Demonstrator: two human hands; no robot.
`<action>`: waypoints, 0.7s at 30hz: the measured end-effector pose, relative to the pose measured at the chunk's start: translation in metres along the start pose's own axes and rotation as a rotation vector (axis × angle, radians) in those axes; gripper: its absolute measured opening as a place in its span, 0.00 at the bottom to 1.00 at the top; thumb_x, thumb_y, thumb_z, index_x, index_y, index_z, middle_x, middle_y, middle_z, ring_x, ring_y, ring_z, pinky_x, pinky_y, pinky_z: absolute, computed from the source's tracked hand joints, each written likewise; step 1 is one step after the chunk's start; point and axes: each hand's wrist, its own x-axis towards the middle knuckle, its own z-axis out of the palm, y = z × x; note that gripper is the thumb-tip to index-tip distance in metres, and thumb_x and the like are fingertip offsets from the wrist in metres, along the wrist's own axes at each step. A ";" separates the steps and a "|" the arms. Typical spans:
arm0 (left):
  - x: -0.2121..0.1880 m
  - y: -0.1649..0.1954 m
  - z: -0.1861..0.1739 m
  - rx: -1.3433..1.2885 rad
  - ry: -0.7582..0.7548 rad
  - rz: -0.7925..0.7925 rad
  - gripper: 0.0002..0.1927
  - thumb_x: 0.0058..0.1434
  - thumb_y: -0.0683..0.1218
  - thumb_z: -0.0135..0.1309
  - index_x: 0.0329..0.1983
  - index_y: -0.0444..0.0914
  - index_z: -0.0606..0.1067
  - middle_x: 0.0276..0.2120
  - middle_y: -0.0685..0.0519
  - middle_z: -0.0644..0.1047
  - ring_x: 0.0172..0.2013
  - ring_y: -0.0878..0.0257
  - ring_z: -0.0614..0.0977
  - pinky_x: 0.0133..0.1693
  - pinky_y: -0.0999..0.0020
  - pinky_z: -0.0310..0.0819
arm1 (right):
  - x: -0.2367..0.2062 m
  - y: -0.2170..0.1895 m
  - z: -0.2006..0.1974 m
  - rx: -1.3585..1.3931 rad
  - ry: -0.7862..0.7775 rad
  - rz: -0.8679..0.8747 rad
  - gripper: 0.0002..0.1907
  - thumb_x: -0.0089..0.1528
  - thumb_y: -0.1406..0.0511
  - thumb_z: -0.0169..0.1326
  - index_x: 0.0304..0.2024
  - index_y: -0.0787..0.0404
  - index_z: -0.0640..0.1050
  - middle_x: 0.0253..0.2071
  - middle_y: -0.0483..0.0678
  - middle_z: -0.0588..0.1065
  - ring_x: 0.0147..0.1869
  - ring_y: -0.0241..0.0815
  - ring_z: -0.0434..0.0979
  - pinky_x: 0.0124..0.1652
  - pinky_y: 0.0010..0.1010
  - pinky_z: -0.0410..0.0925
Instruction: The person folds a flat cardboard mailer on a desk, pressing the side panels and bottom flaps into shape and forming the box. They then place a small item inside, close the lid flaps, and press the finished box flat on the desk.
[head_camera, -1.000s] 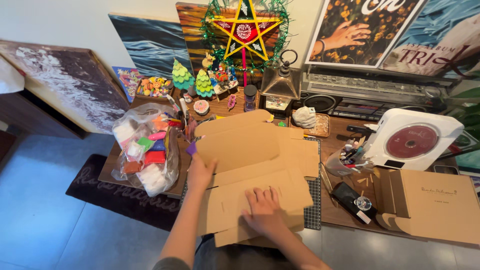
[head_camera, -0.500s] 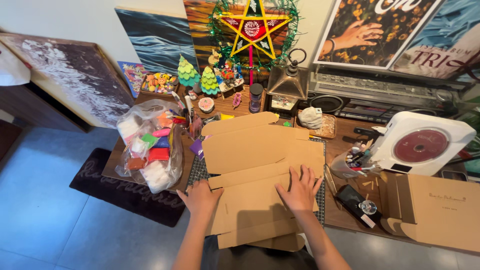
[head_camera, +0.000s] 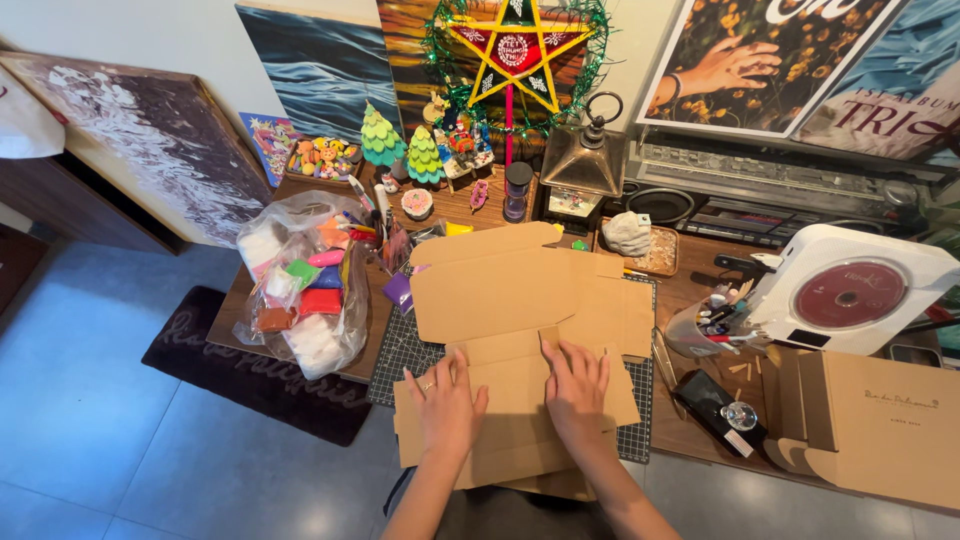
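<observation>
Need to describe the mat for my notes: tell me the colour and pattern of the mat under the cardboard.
Dark mat with a fine pale grid; head view, beside the flat cardboard box.

Plain brown cardboard (head_camera: 520, 330) over black grid-lined mat (head_camera: 400, 350); yellow-edged red star (head_camera: 517, 45); white player (head_camera: 850, 290), dark-red disc (head_camera: 848, 295).

cutting mat (head_camera: 400, 352) mostly under flat cardboard box (head_camera: 520, 340), poster (head_camera: 880, 90) cropped

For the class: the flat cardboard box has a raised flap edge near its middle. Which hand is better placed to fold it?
Probably the right hand: its fingertips lie at the flap edge of the cardboard box, while the left hand presses flat farther left.
</observation>
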 end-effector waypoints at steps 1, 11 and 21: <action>0.001 0.001 0.000 -0.010 -0.017 -0.008 0.38 0.55 0.57 0.59 0.65 0.35 0.66 0.54 0.50 0.71 0.56 0.54 0.72 0.66 0.34 0.40 | 0.001 0.001 0.000 0.022 -0.014 0.010 0.27 0.58 0.67 0.55 0.61 0.48 0.73 0.61 0.47 0.71 0.68 0.52 0.66 0.71 0.58 0.47; 0.027 -0.026 -0.024 -0.139 0.024 -0.238 0.11 0.67 0.52 0.54 0.52 0.52 0.78 0.47 0.58 0.75 0.52 0.58 0.77 0.71 0.40 0.50 | 0.024 0.037 -0.021 -0.204 -0.047 -0.033 0.25 0.61 0.53 0.55 0.60 0.47 0.75 0.63 0.52 0.68 0.68 0.55 0.63 0.69 0.57 0.47; 0.069 -0.046 -0.037 -0.595 0.120 -0.371 0.39 0.47 0.53 0.68 0.61 0.37 0.69 0.52 0.50 0.75 0.54 0.52 0.77 0.55 0.52 0.69 | 0.076 0.016 -0.028 0.012 -0.017 0.121 0.37 0.58 0.49 0.60 0.60 0.67 0.73 0.58 0.55 0.70 0.65 0.57 0.65 0.67 0.52 0.54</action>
